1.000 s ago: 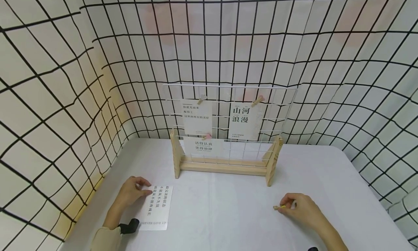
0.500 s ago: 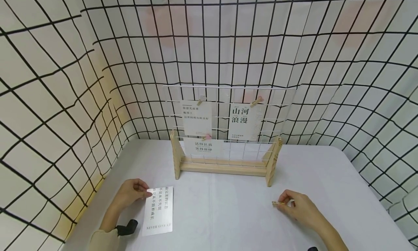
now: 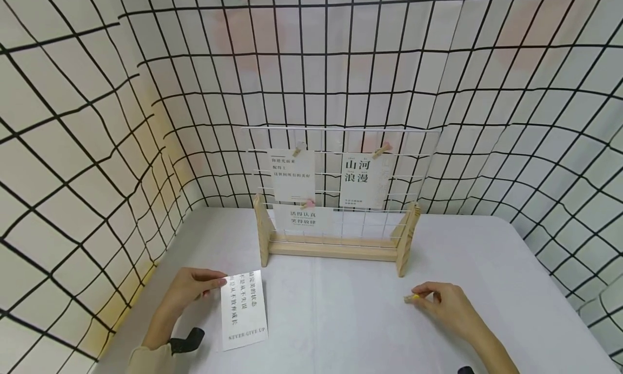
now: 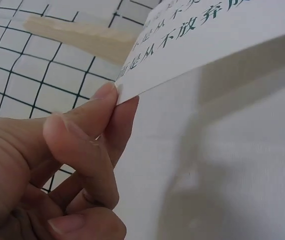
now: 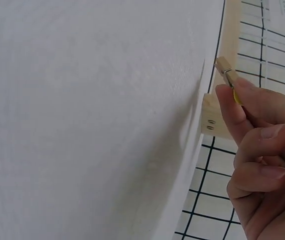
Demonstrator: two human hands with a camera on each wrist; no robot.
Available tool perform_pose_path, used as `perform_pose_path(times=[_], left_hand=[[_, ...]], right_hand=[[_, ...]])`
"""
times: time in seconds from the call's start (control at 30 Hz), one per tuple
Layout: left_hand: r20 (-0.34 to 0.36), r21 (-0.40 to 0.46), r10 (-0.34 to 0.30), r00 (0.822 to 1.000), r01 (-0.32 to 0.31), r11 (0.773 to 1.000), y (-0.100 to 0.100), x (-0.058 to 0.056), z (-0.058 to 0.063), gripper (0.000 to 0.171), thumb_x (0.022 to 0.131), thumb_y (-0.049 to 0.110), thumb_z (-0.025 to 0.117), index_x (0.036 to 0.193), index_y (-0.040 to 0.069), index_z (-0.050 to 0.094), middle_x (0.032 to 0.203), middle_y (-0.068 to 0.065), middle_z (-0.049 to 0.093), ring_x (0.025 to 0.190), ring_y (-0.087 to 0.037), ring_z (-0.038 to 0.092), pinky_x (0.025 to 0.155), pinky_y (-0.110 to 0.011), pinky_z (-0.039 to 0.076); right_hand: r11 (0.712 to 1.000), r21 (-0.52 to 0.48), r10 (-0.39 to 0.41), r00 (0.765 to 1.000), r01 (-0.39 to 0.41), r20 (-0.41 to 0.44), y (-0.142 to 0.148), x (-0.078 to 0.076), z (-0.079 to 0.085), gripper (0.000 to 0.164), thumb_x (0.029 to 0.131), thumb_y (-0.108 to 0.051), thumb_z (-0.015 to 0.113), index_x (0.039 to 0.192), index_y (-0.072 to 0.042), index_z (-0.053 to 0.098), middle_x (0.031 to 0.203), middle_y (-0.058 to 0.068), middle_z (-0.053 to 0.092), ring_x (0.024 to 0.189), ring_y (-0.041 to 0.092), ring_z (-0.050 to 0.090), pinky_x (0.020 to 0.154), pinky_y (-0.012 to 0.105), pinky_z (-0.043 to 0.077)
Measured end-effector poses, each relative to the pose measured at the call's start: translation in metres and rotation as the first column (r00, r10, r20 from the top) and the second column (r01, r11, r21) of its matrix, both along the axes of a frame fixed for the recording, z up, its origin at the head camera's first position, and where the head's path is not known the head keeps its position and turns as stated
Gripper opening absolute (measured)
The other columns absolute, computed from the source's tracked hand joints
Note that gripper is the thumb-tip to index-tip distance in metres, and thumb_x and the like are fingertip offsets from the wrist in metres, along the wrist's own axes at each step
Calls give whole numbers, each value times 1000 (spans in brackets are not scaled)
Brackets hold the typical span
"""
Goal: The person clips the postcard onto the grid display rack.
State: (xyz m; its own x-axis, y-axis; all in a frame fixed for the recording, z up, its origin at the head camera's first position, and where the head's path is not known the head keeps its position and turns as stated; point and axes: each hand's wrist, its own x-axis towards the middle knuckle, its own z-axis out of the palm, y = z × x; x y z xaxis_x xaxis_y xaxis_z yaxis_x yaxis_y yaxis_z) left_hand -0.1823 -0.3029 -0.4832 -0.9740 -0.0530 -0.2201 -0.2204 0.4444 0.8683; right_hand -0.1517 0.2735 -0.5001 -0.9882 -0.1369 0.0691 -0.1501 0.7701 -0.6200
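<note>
My left hand pinches a white printed card by its upper left corner, thumb on one face and a finger behind. In the left wrist view the card is lifted off the white surface and casts a shadow there. On the right, my right hand pinches a small wooden clothespin between thumb and forefinger. Up close in the right wrist view, the clothespin has a metal spring and a yellow part at the fingertips; its other fingers are curled.
A wire grid rack on a wooden stand stands at the back of the white table. Clothespins hold a left card, a right card and a lower card on it. Black-lined white walls surround the table.
My left hand has raised the card from the table and shifted it slightly right, its grip now at the corner. My right hand has moved slightly left and up with the clothespin.
</note>
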Motion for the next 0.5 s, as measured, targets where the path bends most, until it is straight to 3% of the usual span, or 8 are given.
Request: perform_pose_path(times=[0.1, 0.33, 0.5], left_hand=[[12, 52, -8, 1000, 8, 999, 2, 2, 2, 31, 86, 19, 86, 109, -1, 79, 81, 2, 74, 53, -8, 48, 50, -21, 37], [16, 140, -43, 999, 41, 989, 13, 4, 2, 35, 86, 18, 86, 113, -2, 78, 80, 4, 75, 49, -6, 44, 49, -19, 36], [5, 137, -41, 999, 40, 990, 22, 3, 2, 35, 85, 19, 86, 113, -1, 78, 82, 2, 75, 49, -7, 44, 48, -20, 36]], right_hand=[[1000, 1, -12, 1000, 12, -2, 0, 0, 0, 15, 85, -15, 84, 100, -12, 81, 64, -7, 52, 58, 2, 38, 51, 22, 34], [1000, -6, -3, 1000, 3, -6, 0, 1, 1, 13, 82, -15, 86, 94, -18, 81, 79, -10, 73, 58, 1, 39, 52, 22, 35], [1000, 7, 11, 1000, -12, 8, 0, 3, 0, 14, 82, -16, 87, 94, -18, 82, 80, -9, 74, 59, 2, 39, 53, 22, 35]])
